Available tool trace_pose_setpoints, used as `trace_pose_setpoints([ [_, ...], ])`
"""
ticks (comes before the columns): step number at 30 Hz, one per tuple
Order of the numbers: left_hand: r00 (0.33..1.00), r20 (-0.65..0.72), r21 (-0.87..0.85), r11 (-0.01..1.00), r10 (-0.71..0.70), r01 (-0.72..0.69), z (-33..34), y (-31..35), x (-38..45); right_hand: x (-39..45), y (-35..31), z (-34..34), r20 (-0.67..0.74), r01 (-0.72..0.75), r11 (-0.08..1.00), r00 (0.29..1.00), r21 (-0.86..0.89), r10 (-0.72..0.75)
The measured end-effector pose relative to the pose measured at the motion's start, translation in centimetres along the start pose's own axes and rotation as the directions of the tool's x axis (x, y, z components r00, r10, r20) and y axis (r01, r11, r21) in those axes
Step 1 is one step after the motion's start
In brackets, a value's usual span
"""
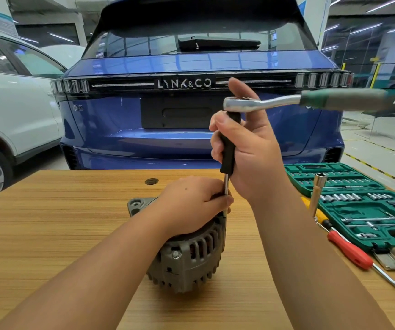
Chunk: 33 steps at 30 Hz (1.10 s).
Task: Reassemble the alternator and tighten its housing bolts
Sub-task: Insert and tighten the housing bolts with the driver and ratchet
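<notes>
**Ratchet and extension stood on the alternator**

At the middle of the tabletop, the left hand lies over the top of the grey alternator, its fingertips pinching the bare steel lower end of the extension bar where it meets the housing. Above it, the right hand is curled round the bar's black grip, holding it upright. The ratchet wrench sits on the top of the bar, its chrome head just above the right hand's fingers and its green handle reaching out to the right, unheld. The alternator rests on the wooden table. Towards the right edge lie an open green socket set, a red-handled screwdriver, a yellow-handled tool and a long socket standing tilted. Beyond the far edge stands a blue car, with a white car to its left.
</notes>
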<state>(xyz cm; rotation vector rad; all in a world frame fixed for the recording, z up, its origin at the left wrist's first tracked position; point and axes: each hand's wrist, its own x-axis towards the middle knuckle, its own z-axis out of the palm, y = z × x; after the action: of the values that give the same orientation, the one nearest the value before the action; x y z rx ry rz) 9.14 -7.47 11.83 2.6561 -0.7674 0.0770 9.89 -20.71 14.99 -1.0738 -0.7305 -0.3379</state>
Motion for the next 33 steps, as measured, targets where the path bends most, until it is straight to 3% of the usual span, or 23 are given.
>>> trace_pose_setpoints([
  [4, 1.000, -0.003, -0.001, 1.000, -0.001, 0.001, -0.1, 0.2, -0.2, 0.0, 0.5, 0.6, 0.010, 0.089, 0.994, 0.996, -0.061, -0.088],
  [10, 1.000, -0.011, -0.006, 1.000, 0.014, -0.014, -0.1, 0.1, -0.3, -0.2, -0.2, 0.3, 0.070, -0.054, 0.987, 0.997, 0.153, 0.044],
  [17, 1.000, -0.006, 0.024, 0.999, 0.029, -0.029, 0.1, 0.0, -0.1, -0.1, -0.7, 0.6, -0.246, -0.069, 0.987, 0.969, -0.146, 0.031],
  [20, 1.000, -0.007, -0.004, 1.000, 0.013, -0.013, 0.1, -0.2, 0.0, 0.0, -0.7, 0.4, -0.087, -0.165, 0.986, 0.982, 0.021, 0.166],
  [22, 1.000, -0.003, -0.007, 1.000, 0.007, -0.007, 0.0, -0.2, 0.0, 0.0, -0.4, 0.3, -0.001, -0.141, 0.984, 0.990, 0.105, 0.142],
  [25, 1.000, 0.005, -0.006, 1.000, 0.004, -0.004, 0.0, 0.0, 0.0, -0.1, 0.0, 0.4, 0.003, 0.030, 0.999, 1.000, -0.016, -0.030],
  [27, 1.000, 0.004, -0.005, 1.000, 0.000, 0.000, 0.0, 0.0, -0.1, -0.1, 0.2, 0.7, -0.009, 0.063, 0.997, 0.998, -0.051, -0.064],
  [30, 1.000, 0.002, 0.007, 1.000, -0.001, 0.001, 0.0, 0.1, -0.1, -0.1, 0.4, 0.6, -0.022, 0.033, 0.999, 0.999, 0.040, -0.032],
  [33, 1.000, -0.001, 0.013, 1.000, 0.009, -0.009, 0.0, 0.1, -0.1, -0.2, 0.1, 0.3, 0.053, -0.048, 0.978, 0.998, 0.205, 0.038],
])
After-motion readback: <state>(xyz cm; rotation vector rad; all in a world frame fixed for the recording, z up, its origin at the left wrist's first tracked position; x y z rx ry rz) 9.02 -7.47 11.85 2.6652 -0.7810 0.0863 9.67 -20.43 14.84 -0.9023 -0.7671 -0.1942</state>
